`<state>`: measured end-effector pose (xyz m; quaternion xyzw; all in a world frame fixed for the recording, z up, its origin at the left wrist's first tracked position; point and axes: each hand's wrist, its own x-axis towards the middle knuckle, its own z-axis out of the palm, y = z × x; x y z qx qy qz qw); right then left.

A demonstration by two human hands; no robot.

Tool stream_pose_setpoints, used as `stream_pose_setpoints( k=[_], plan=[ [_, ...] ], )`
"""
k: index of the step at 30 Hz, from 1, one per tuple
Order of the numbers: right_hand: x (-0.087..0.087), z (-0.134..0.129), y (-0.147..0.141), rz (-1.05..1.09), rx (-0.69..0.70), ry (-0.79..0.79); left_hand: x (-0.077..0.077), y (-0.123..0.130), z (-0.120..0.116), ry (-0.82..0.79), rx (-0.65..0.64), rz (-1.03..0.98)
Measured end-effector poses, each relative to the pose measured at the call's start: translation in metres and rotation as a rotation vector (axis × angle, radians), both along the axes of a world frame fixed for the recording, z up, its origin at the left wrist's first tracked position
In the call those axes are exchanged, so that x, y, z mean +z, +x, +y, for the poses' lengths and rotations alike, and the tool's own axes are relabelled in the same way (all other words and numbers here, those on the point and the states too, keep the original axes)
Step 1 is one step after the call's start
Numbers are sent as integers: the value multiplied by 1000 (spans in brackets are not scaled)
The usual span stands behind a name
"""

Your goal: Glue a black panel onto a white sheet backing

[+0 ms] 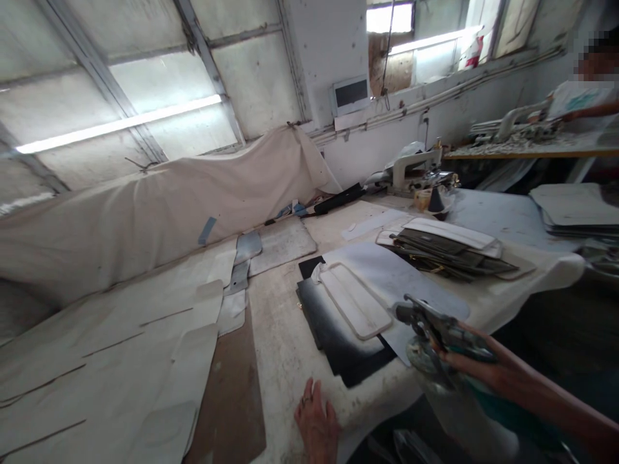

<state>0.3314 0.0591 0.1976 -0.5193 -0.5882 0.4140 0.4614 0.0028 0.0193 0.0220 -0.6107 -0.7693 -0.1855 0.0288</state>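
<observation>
A worker's right hand [468, 358] grips a grey metal spray gun [425, 317]; the left hand [318, 422], fingers empty, rests on the off-white table [278, 335], a white round-cornered panel [355, 301] at its one o'clock.

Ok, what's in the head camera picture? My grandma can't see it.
A person's right hand grips a silvery metal spray gun beside a white, rounded rectangular panel lying on flat black sheets. The left hand rests on the pale, stained worktop.
</observation>
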Motion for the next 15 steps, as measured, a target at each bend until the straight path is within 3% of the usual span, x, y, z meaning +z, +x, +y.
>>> stream_pose_setpoints(
  k=[3, 7, 13, 15],
  plan=[
    [26, 22, -16, 59, 175, 9, -2, -4, -9, 116, -12, -55],
    [36, 32, -23, 43, 244, -3, -13, -3, -34, 348, -61, -38],
    [12, -3, 1, 33, 253, -25, -33, 15, -76, 462, 29, -44],
    [-3, -22, 15, -15, 171, -41, -38, 21, -86, 454, 56, -27]
  ],
)
